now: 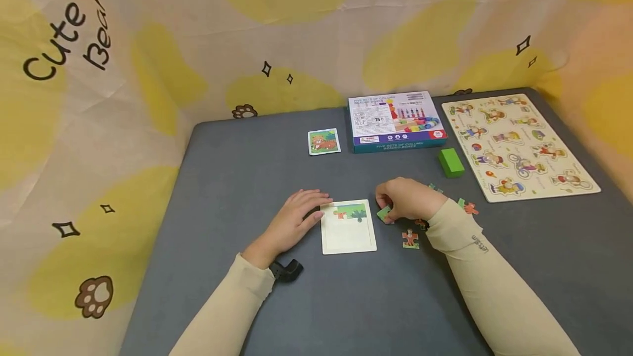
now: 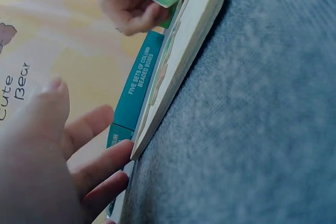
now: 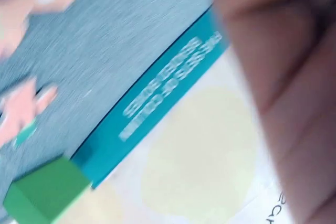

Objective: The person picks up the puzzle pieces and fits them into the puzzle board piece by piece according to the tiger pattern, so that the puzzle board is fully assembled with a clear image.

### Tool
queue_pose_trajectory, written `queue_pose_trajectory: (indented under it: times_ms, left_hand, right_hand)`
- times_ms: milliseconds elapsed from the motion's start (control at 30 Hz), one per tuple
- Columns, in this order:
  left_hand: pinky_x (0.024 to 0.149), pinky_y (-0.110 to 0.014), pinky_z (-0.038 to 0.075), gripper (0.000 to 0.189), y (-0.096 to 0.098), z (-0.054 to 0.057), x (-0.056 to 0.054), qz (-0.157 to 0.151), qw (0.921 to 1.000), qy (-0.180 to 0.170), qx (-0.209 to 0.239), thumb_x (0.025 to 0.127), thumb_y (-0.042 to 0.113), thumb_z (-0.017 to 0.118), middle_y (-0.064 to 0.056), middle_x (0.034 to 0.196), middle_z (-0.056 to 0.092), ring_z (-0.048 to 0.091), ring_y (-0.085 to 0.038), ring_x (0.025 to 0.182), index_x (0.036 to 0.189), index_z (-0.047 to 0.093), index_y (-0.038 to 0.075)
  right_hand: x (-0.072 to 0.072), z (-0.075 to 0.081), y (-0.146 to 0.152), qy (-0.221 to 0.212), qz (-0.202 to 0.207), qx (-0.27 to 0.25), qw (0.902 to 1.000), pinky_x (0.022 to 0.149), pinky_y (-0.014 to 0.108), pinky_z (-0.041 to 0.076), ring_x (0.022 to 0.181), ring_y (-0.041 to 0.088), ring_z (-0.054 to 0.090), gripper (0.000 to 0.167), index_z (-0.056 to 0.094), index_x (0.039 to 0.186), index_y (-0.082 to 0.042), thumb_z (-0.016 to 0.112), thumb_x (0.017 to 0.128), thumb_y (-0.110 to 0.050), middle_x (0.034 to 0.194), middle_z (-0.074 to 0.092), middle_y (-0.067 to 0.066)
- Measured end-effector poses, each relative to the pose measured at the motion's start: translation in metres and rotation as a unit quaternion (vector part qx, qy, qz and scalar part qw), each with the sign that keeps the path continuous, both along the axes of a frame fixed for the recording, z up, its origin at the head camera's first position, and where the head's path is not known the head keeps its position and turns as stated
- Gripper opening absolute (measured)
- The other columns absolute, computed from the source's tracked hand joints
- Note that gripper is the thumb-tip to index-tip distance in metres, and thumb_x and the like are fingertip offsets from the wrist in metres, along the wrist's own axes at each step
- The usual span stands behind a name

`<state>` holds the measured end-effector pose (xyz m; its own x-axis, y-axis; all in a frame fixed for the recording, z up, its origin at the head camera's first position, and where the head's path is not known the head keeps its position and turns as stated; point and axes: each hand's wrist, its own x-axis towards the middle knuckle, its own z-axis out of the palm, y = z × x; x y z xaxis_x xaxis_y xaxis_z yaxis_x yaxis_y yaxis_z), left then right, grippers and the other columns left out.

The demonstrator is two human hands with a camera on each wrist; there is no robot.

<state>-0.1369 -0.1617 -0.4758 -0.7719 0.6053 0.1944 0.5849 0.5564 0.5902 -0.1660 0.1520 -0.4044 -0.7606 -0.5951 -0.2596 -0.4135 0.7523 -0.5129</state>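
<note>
A: Hands: left hand (image 1: 295, 218) lies flat, fingers straight, against the puzzle tray's (image 1: 348, 240) left edge. Right hand (image 1: 405, 199) pinches a green puzzle piece (image 1: 384, 213) just beside the tray's right rim.

B: Risk?

A: Piece may catch the rim or sit skewed; the tray could slide if the bracing fingers ease. Loose pieces (image 1: 410, 239) lie near the sleeve and could get swept.
</note>
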Motion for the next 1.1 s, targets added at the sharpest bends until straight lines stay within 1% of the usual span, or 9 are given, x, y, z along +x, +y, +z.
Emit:
queue_pose_trajectory:
  times_ms: [100,200,300,400,500,667,733,967,1100]
  left_hand:
    - [0.120,-0.054,0.029,0.032,0.001,-0.003,0.000,0.019,0.9991,0.021,0.033,0.107,0.024,0.063,-0.003,0.142,0.064,0.049,-0.025,0.140,0.136,0.070,0.014]
    - [0.114,-0.053,0.037,0.025,0.002,-0.003,-0.001,0.029,0.9968,0.048,0.058,0.101,0.019,0.073,-0.003,0.132,0.068,0.055,-0.025,0.130,0.125,0.075,0.012]
    - [0.110,-0.051,0.040,0.022,0.002,-0.002,-0.003,0.035,0.9946,0.066,0.072,0.096,0.016,0.079,-0.003,0.123,0.071,0.058,-0.024,0.122,0.117,0.077,0.011]
    - [0.108,-0.049,0.042,0.021,0.002,0.000,-0.005,0.037,0.9939,0.074,0.073,0.093,0.016,0.082,-0.002,0.118,0.072,0.059,-0.023,0.118,0.113,0.078,0.012]
    - [0.106,-0.048,0.042,0.020,0.002,0.000,-0.006,0.021,0.9945,0.085,0.059,0.093,0.017,0.083,0.000,0.119,0.072,0.058,-0.021,0.118,0.112,0.080,0.014]
    - [0.107,-0.050,0.040,0.024,0.001,-0.001,-0.007,-0.043,0.9930,0.105,0.030,0.095,0.022,0.081,0.003,0.133,0.069,0.054,-0.020,0.126,0.119,0.081,0.019]
    - [0.107,-0.051,0.040,0.027,0.000,-0.002,-0.006,-0.053,0.9930,0.104,0.020,0.096,0.023,0.080,0.003,0.137,0.067,0.053,-0.020,0.129,0.123,0.079,0.020]
    - [0.113,-0.053,0.035,0.061,0.000,-0.004,-0.005,0.028,0.9960,0.065,-0.054,0.087,0.042,0.087,0.000,0.147,0.058,0.046,-0.024,0.139,0.139,0.068,0.016]
    - [0.120,-0.054,0.029,0.070,0.001,-0.004,-0.005,0.039,0.9948,0.055,-0.076,0.083,0.049,0.089,-0.001,0.151,0.055,0.042,-0.025,0.145,0.141,0.067,0.015]
  right_hand:
    - [0.004,0.000,-0.010,0.015,-0.009,-0.069,0.9974,0.063,0.031,0.047,0.069,0.015,0.053,0.025,0.066,0.082,-0.013,0.091,0.082,-0.008,0.073,0.056,-0.002]
    - [0.011,-0.003,-0.029,0.026,-0.033,-0.140,0.9893,0.067,0.031,0.052,0.073,0.014,0.058,0.017,0.071,0.088,-0.011,0.087,0.086,-0.005,0.078,0.063,-0.003]
    - [0.017,-0.011,-0.047,0.039,-0.041,-0.172,0.9835,0.073,0.032,0.056,0.080,0.014,0.063,0.013,0.074,0.097,-0.008,0.082,0.090,0.000,0.087,0.068,-0.001]
    - [0.022,-0.015,-0.058,0.089,-0.042,-0.152,0.9835,0.079,0.034,0.058,0.086,0.017,0.066,0.017,0.076,0.105,-0.007,0.081,0.090,0.002,0.096,0.070,0.002]
    - [0.025,-0.014,-0.059,0.152,-0.040,-0.107,0.9818,0.082,0.039,0.059,0.090,0.020,0.069,0.019,0.079,0.105,-0.007,0.083,0.088,0.000,0.099,0.071,0.003]
    - [0.026,-0.011,-0.056,0.173,0.005,-0.044,0.9840,0.077,0.038,0.058,0.087,0.022,0.068,0.016,0.084,0.104,-0.008,0.085,0.088,-0.006,0.097,0.067,0.003]
    - [0.026,-0.013,-0.056,0.177,0.023,-0.033,0.9834,0.076,0.037,0.057,0.087,0.022,0.066,0.018,0.084,0.106,-0.008,0.086,0.088,-0.008,0.097,0.066,0.003]
    - [0.029,-0.020,-0.062,0.229,0.077,-0.060,0.9686,0.079,0.035,0.058,0.090,0.020,0.066,0.012,0.084,0.102,-0.010,0.085,0.090,-0.013,0.099,0.070,0.002]
    - [0.031,-0.021,-0.065,0.237,0.106,-0.068,0.9632,0.085,0.035,0.059,0.097,0.021,0.067,0.011,0.083,0.101,-0.007,0.082,0.092,-0.012,0.105,0.074,0.003]
